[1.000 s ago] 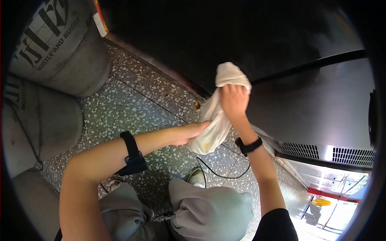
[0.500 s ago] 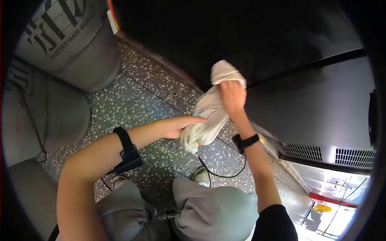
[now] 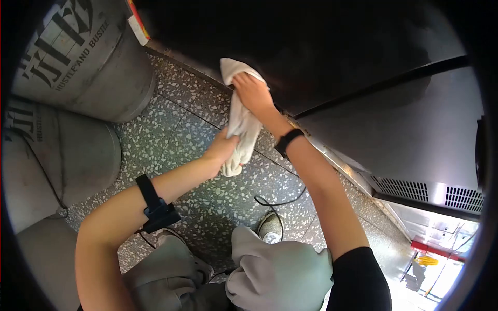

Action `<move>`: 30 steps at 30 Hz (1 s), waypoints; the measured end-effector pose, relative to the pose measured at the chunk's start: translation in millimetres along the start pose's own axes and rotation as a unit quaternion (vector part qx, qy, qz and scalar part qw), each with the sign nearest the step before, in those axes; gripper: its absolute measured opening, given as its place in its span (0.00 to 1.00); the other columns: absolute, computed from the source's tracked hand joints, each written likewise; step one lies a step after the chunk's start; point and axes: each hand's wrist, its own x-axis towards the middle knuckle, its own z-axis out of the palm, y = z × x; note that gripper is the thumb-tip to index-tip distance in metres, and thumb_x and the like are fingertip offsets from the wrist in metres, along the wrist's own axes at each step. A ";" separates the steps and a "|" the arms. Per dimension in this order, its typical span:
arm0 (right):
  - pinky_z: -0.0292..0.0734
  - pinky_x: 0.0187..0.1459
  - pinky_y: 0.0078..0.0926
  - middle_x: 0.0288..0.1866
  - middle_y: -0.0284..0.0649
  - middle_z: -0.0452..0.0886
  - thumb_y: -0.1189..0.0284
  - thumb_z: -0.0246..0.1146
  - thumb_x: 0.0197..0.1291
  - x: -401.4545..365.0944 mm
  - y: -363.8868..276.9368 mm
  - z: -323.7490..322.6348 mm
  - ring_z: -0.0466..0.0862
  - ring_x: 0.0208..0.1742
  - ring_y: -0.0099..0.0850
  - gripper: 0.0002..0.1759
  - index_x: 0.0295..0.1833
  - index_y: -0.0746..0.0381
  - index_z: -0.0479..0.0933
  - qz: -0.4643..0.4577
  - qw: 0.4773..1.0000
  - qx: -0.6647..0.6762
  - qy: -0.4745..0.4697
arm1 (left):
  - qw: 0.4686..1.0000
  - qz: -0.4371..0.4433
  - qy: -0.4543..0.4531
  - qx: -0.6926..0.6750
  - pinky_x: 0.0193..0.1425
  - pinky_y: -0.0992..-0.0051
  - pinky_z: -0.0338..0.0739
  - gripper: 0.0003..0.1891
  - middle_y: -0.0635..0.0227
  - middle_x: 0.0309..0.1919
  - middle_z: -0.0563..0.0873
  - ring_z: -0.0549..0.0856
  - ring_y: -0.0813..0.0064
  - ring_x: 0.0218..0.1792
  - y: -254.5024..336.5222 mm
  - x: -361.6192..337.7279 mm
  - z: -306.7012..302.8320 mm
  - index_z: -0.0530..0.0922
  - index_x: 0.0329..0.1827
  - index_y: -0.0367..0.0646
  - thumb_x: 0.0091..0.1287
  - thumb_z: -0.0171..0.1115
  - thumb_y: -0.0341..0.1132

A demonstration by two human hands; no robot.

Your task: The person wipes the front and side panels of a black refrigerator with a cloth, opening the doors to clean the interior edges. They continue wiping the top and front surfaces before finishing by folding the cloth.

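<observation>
A white cloth (image 3: 242,119) hangs stretched between my two hands above the speckled floor. My right hand (image 3: 253,93) grips its upper part, with a flap of cloth folded over beyond the fingers, close against the lower edge of the dark appliance panel (image 3: 321,46). Lower down and to the left, my left hand (image 3: 222,149) is closed round the bunched lower end. Each forearm wears a black band. Where exactly the cloth meets the panel is hard to make out.
Two grey barrels (image 3: 98,67) with printed lettering stand at the left. At the right is a metallic panel (image 3: 399,129) with vent slots. A thin black cable (image 3: 280,203) lies on the floor near my shoe (image 3: 271,228).
Both hands have moved with the cloth, my right hand up and left along the panel's lower edge, my left hand slightly up and left. The view has shifted a little.
</observation>
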 end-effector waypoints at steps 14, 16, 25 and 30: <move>0.65 0.53 0.21 0.47 0.28 0.74 0.65 0.56 0.48 -139.0 33.4 -14.5 0.71 0.54 0.22 0.21 0.51 0.55 0.71 0.027 0.988 0.063 -0.138 | 0.979 -0.077 -0.182 -0.048 0.32 0.73 0.81 0.17 0.59 0.38 0.79 0.81 0.72 0.34 10.9 -15.8 42.3 0.67 0.55 0.37 0.65 0.50 0.33; 0.65 0.53 0.20 0.48 0.27 0.73 0.65 0.56 0.49 -149.1 38.8 -24.2 0.71 0.54 0.21 0.21 0.51 0.55 0.71 0.017 0.983 0.035 -0.178 | 0.980 -0.093 -0.171 -0.050 0.30 0.74 0.80 0.15 0.59 0.37 0.79 0.81 0.73 0.33 4.0 -12.0 62.8 0.69 0.52 0.36 0.64 0.51 0.32; 0.57 0.62 0.21 0.57 0.28 0.71 0.64 0.51 0.54 -94.9 27.2 -7.5 0.66 0.62 0.21 0.23 0.57 0.57 0.69 -0.080 0.985 -0.032 -0.151 | 0.988 -0.095 -0.103 -0.061 0.32 0.71 0.80 0.14 0.64 0.38 0.79 0.81 0.73 0.37 14.3 -25.9 37.7 0.69 0.53 0.42 0.66 0.49 0.32; 0.57 0.63 0.22 0.59 0.29 0.70 0.66 0.50 0.55 -69.2 23.5 -6.0 0.65 0.64 0.22 0.24 0.59 0.57 0.68 -0.093 0.990 -0.025 -0.101 | 0.990 -0.075 -0.091 -0.080 0.29 0.72 0.79 0.14 0.63 0.38 0.79 0.81 0.73 0.34 10.1 -28.2 16.8 0.69 0.53 0.41 0.66 0.49 0.33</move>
